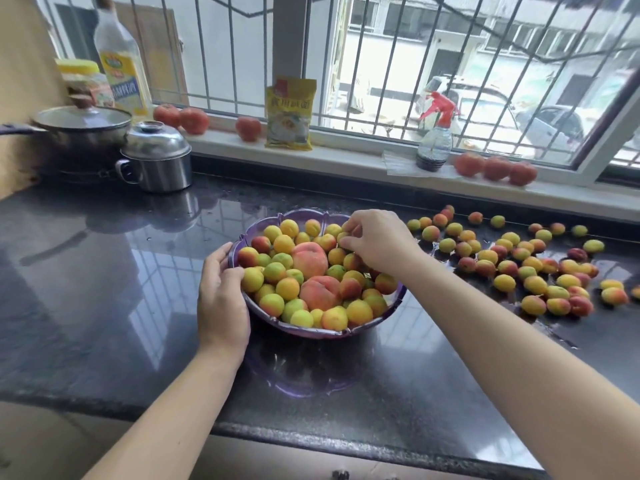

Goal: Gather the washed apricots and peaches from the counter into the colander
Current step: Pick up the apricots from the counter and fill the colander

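At the centre of the frame a purple colander (313,329) stands on the dark counter (104,271), heaped with small apricots and two peaches (309,260); its left rim is gripped by the left hand (221,299), fingers curled over the edge and touching the nearest fruit; the right hand (375,239) is held over the far right side of the heap, fingers bent and pinched about a small apricot (343,237), though how firmly it is held cannot be told; the step in hand is judged to be setting fruit down onto the pile; it would best be lowered into a hollow between fruits rather than dropped on the crest, since the heap already rises above the rim and a loose piece could roll off; the rim should be kept steadied meanwhile; many loose apricots (519,268) lie scattered at the right of the frame, on a wet patch of counter, some close to the back ledge; the task is judged roughly half done; open counter is seen to the left and in front of the colander, while a steel pot (156,157) and a lidded pan (81,128) stand well apart at upper left; the counter's front edge runs along the bottom of the frame.
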Demonstrator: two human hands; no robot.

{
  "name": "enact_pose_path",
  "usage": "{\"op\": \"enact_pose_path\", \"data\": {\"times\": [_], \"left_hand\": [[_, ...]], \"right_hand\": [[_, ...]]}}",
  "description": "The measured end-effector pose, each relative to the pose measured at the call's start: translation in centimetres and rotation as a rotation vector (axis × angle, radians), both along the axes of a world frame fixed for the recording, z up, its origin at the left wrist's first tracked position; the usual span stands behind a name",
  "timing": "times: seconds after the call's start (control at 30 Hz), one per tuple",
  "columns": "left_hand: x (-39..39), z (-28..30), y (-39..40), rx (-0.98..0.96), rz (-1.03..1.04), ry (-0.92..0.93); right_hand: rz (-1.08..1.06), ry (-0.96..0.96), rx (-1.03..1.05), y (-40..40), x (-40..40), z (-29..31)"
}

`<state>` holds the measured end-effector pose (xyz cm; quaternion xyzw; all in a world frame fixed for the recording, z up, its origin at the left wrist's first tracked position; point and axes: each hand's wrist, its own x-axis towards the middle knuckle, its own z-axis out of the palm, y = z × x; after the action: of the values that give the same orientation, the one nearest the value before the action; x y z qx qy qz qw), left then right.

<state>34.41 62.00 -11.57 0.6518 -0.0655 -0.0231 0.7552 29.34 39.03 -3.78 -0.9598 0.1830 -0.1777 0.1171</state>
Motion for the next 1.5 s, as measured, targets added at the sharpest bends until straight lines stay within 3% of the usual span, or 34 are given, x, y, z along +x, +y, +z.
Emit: {"op": "enact_pose_path", "data": {"times": [0.13, 0.23, 0.33, 0.53, 0.67, 0.97, 1.13, 1.3, 1.5], "left_hand": [[0.0, -0.1, 0.0, 0.003, -0.011, -0.012], [0.2, -0.3, 0.1, -0.017, -0.001, 0.001], [0.4, -0.6, 0.1, -0.03, 0.0, 0.001], [0.8, -1.0, -0.6, -0.064, 0.046, -0.017], [1.2, -1.3, -0.6, -0.088, 0.05, -0.03], [1.3, -1.4, -0.6, -0.107, 0.047, -0.046], [1.1, -1.3, -0.6, -0.1, 0.039, -0.05], [0.9, -1.2, -0.5, -0.1, 0.03, -0.05], [0.8, -1.0, -0.6, -0.092, 0.036, -0.043]], "right_hand": [[0.012, 0.003, -0.004, -0.1, -0.1, 0.0], [-0.049, -0.209, 0.111, -2.0, -1.4, -0.3], [-0.243, -0.396, 0.152, -5.9, -3.7, -2.0], [-0.403, -0.261, -0.135, -10.9, -5.5, -8.4], [-0.455, -0.188, -0.336, -12.6, -3.3, -9.0], [-0.627, -0.003, -0.33, -15.2, -0.1, -8.9], [-0.523, -0.163, -0.333, -14.6, -1.0, -8.8], [-0.317, -0.432, -0.016, -12.7, -2.1, -7.6], [-0.097, -0.529, 0.248, -8.4, -1.6, -3.2]]}}
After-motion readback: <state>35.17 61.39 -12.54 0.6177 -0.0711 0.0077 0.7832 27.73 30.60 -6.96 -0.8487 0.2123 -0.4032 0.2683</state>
